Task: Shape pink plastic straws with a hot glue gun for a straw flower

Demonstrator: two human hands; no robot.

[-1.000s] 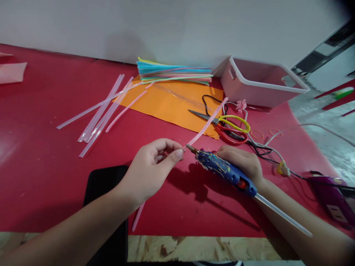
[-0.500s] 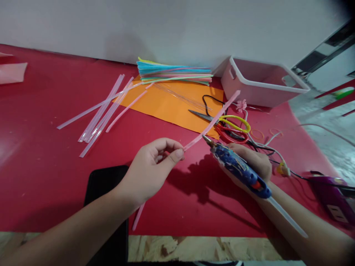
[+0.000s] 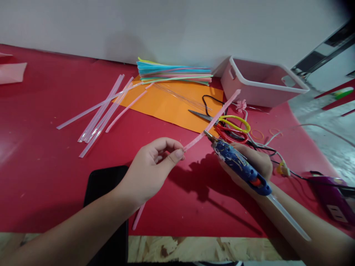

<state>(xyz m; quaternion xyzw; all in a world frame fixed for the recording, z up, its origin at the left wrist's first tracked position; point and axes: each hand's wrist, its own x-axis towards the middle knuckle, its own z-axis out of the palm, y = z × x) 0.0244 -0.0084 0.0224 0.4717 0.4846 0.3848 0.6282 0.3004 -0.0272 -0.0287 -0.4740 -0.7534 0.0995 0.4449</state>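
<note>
Pinched between the thumb and fingers of my left hand is a pink pipe cleaner, which slants up and to the right. My right hand grips a blue hot glue gun, worn and spotted with dried glue. Its metal nozzle lies at the pipe cleaner, about a third of the way along; whether they touch I cannot tell. A clear glue stick sticks out of the gun's back end. Behind the pipe cleaner lie scissors with yellow and red handles.
Several glue sticks lie at the left on the red table. A bundle of coloured pipe cleaners rests on an orange sheet. A pink bin, cables, a purple power strip and a black phone surround my hands.
The glue gun's nozzle has shifted slightly up and to the right along the pipe cleaner. My left hand has stayed in place.
</note>
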